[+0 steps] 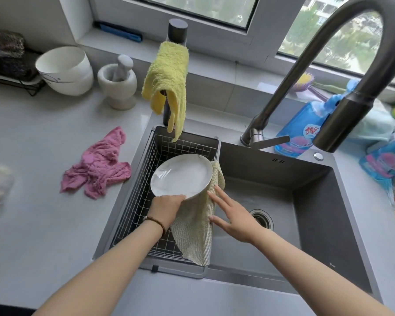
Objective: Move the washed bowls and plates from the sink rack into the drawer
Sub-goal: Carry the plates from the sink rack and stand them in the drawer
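A white plate [182, 176] is lifted above the wire sink rack [144, 190], tilted toward me. My left hand [167, 207] grips its near rim from below. My right hand [229, 213] is beside it on the right, fingers straight and spread, touching a pale yellow mesh cloth [197, 229] that drapes over the rack's right edge. The rack sits in the left part of the dark grey sink [310, 201]. No other dishes show inside the rack. The drawer is out of view.
A tall dark faucet [342, 92] arches over the sink. A yellow towel [167, 87] hangs behind the rack. A pink cloth [98, 165], a white bowl [65, 69] and a mortar with pestle [119, 83] stand on the left counter. Blue detergent packs [306, 131] crowd the right.
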Available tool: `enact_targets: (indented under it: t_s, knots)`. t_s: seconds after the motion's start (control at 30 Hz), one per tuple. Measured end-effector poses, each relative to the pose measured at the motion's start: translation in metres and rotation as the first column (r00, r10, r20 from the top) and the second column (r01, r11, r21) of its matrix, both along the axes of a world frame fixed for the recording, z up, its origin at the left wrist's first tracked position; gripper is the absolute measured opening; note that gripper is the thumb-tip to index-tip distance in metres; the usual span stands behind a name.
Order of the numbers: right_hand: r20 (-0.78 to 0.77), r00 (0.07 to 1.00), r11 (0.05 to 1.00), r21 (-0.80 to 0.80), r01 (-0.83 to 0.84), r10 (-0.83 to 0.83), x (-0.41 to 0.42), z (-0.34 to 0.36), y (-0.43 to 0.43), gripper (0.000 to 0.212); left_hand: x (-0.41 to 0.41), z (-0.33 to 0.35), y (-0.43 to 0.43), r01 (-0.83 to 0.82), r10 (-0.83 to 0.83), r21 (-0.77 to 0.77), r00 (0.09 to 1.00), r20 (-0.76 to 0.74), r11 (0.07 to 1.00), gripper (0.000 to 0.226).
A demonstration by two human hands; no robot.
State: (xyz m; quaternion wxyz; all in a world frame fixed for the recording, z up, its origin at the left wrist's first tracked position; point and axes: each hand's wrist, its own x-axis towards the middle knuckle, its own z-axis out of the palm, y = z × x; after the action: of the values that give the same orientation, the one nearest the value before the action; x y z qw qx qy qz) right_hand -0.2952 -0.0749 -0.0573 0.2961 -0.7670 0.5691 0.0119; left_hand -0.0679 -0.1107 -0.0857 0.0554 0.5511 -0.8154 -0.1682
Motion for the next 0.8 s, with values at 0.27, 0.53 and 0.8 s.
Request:
enact_targets:
  t_s: [0.27, 0.53, 0.8]
  knots:
    - [-0.015, 0.998, 0.996, 0.057, 0.062, -0.061, 0.005, 0.011, -0.004, 0.058, 0.018, 0.044, 0.001, -0.09, 0.104, 0.095, 0.982, -0.159, 0.991, 0.027]
    - [0.35, 0.899, 0.953, 0.238, 0.188, -0.265, 0.042, 0.07, 0.007, 0.062, 0.023, 0.104, 0.043, -0.157, 0.214, 0.148, 0.795, -0.567, 0.976, 0.026]
    - [0.639, 0.658, 0.872, 0.487, 0.054, -0.398, 0.079, 0.119, 0.08, 0.104, 0.029, 0.176, 0.156, -0.43, 0.399, 0.183, 0.491, -0.774, 0.884, 0.023]
